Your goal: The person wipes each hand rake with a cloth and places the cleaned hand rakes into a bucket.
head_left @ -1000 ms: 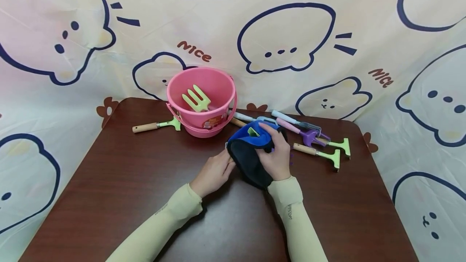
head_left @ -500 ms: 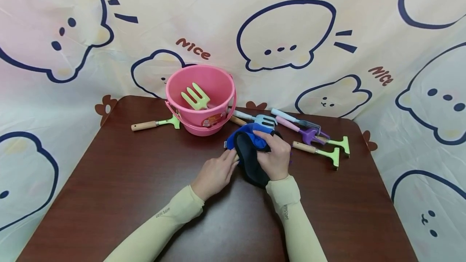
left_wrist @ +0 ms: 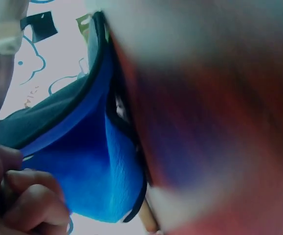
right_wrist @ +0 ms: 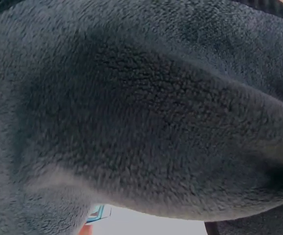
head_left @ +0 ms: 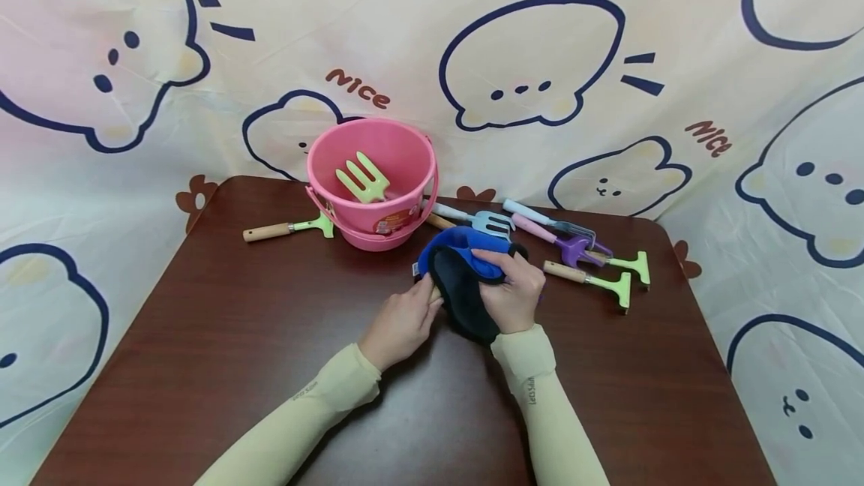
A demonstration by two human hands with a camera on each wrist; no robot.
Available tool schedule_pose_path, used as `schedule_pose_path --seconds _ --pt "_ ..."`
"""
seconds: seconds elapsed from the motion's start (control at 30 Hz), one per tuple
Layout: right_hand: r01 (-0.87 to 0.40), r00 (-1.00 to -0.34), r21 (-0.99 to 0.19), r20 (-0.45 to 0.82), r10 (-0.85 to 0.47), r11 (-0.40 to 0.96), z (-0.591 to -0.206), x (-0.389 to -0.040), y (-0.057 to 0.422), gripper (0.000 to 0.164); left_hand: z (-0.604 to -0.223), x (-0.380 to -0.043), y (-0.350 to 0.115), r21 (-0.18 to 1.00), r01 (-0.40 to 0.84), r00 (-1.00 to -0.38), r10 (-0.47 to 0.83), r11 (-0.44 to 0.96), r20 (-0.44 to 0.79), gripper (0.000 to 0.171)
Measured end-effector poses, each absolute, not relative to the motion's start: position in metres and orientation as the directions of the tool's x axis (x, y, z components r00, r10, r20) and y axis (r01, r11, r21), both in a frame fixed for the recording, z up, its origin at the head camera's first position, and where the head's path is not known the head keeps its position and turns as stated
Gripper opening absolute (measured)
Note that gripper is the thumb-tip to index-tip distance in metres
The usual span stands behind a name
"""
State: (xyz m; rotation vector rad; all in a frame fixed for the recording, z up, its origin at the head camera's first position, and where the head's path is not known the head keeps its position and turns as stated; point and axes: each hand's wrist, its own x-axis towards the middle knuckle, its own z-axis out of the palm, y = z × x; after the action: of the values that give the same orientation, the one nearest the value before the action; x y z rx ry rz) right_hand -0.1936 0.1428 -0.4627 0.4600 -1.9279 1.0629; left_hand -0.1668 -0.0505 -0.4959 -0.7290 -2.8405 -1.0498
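A cloth [head_left: 462, 298], plush black on one side and blue on the other, is bunched in front of the pink bucket. My right hand [head_left: 514, 289] grips its right part, with the index finger lying over the blue side. My left hand [head_left: 400, 323] pinches a pale, wood-coloured handle [head_left: 436, 294] at the cloth's left edge; the rest of that tool is hidden by the fabric. In the left wrist view the blue cloth [left_wrist: 87, 166] hangs in a fold beside curled fingers [left_wrist: 36, 203]. Dark plush fabric [right_wrist: 141, 117] fills most of the right wrist view.
A pink bucket [head_left: 405, 212] with a green hand fork [head_left: 364, 178] inside stands at the back. A green hoe [head_left: 289, 229] lies left of it. Right of it lie a light blue fork [head_left: 491, 223], a purple tool [head_left: 574, 250] and green hoes [head_left: 617, 287] on the brown table [head_left: 270, 321].
The green piece seen inside the blue cloth a second ago is now covered. The cloth has been folded over it and lowered, revealing the light blue fork. The left hand has shifted slightly right.
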Motion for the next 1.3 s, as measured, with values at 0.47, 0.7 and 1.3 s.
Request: schedule_pose_path --seconds 0.47,0.7,1.3 --pt "-0.568 -0.802 -0.799 0.591 0.086 0.196 -0.437 -0.190 0.180 0.031 -0.497 -0.175 -0.053 0.661 0.371 -0.928 0.239 0.653 0.284 0.035" --pt "-0.481 -0.862 -0.781 0.505 -0.050 0.399 -0.448 -0.195 0.159 0.061 -0.498 -0.172 -0.056 0.514 0.462 -0.864 0.237 0.723 0.444 0.035" --pt "-0.386 -0.901 -0.909 0.408 0.149 0.157 -0.455 -0.199 0.149 0.026 -0.496 -0.161 -0.054 0.128 0.609 -0.612 0.361 0.783 0.703 0.022"
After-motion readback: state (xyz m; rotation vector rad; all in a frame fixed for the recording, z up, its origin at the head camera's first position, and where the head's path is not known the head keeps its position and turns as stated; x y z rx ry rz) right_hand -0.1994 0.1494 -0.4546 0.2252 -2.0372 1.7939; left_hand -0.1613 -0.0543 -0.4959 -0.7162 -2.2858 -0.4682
